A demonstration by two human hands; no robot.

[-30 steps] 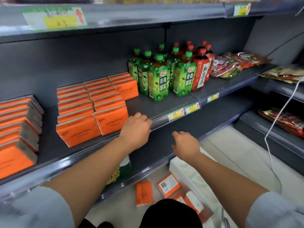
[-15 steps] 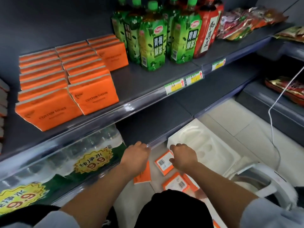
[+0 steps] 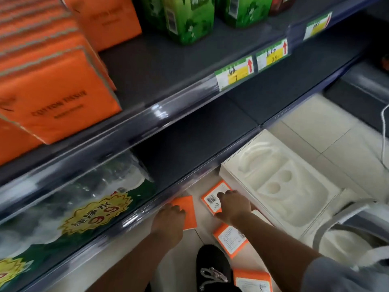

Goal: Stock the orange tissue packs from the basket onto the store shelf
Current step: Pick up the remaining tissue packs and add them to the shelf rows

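Several orange tissue packs lie on the pale floor below the shelves. My left hand (image 3: 168, 217) grips the left edge of a plain orange pack (image 3: 188, 209). My right hand (image 3: 233, 206) holds a pack lying barcode side up (image 3: 211, 197), fingers on top and thumb at its lower edge. Two more packs lie nearer me, one (image 3: 230, 240) beside my shoe and one (image 3: 252, 280) at the frame's bottom. Rows of orange packs (image 3: 59, 91) stand upright at the left of the upper shelf (image 3: 168, 66).
Green drink bottles (image 3: 189, 17) stand on the upper shelf right of the packs. A wrapped case of water bottles (image 3: 88, 197) fills the lower shelf's left. A white moulded tray (image 3: 284, 186) and a grey basket handle (image 3: 345, 213) sit on the floor at right.
I have bent lower and the view has dropped toward the floor. Both hands went from the shelf edge down to the floor and now each holds an orange pack.
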